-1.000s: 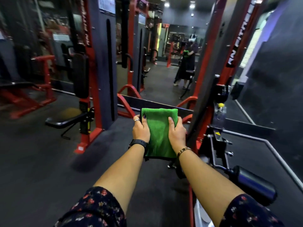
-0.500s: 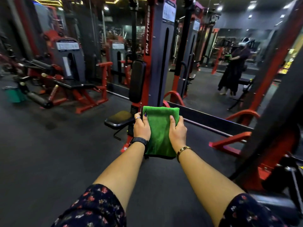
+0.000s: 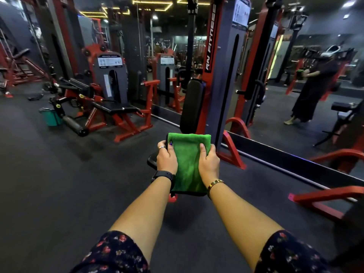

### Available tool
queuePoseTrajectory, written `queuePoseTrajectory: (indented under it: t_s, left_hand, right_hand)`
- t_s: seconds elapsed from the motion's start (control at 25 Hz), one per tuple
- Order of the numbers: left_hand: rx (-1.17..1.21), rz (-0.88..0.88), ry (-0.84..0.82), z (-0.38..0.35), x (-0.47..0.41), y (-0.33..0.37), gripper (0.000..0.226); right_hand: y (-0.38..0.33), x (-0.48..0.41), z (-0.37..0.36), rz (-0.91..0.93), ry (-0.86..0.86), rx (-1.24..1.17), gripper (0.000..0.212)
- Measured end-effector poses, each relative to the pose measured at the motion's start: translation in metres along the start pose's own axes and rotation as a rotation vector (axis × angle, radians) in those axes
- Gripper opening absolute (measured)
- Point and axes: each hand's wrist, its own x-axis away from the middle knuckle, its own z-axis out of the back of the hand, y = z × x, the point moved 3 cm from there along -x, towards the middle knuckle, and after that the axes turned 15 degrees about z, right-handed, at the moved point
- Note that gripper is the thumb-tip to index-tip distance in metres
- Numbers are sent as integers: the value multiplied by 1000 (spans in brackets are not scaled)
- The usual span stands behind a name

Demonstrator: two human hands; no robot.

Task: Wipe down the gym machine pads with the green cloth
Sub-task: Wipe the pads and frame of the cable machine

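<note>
Green cloth (image 3: 189, 164), folded into a tall rectangle, is hanging in the middle of the frame, held out at arm's length. The left hand (image 3: 166, 160) is gripping its left edge and the right hand (image 3: 209, 161) is gripping its right edge, each with the thumb lying on the front face and the fingers curling round behind. A ring (image 3: 161, 147) is showing on the left hand, a black watch (image 3: 163, 177) is sitting on the left wrist and a gold bracelet (image 3: 214, 184) on the right. Floral sleeves (image 3: 118, 253) are filling the bottom corners.

Directly above the cloth in the picture, an upright black back pad (image 3: 192, 103) is standing against a red and grey machine column (image 3: 220, 75). The edge of a black seat pad (image 3: 152, 161) is peeking out to the left of the left hand; whether the cloth is touching it I cannot tell.

Dark rubber floor (image 3: 59, 174) is spreading across the lower left. At centre left a red-framed leg machine (image 3: 112, 107) with black pads is standing, and a teal bucket (image 3: 50, 117) is sitting just beside its roller. Along the right, a wall mirror (image 3: 275, 107) is showing the reflection of a person (image 3: 309, 89) in dark clothing holding something green.
</note>
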Motion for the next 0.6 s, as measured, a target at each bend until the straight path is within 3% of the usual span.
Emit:
queuePoseTrajectory:
  t_s: [0.6]
  left_hand:
    - [24, 12, 30, -34, -310, 20, 24]
  right_hand:
    - [45, -230, -221, 27, -24, 24, 43]
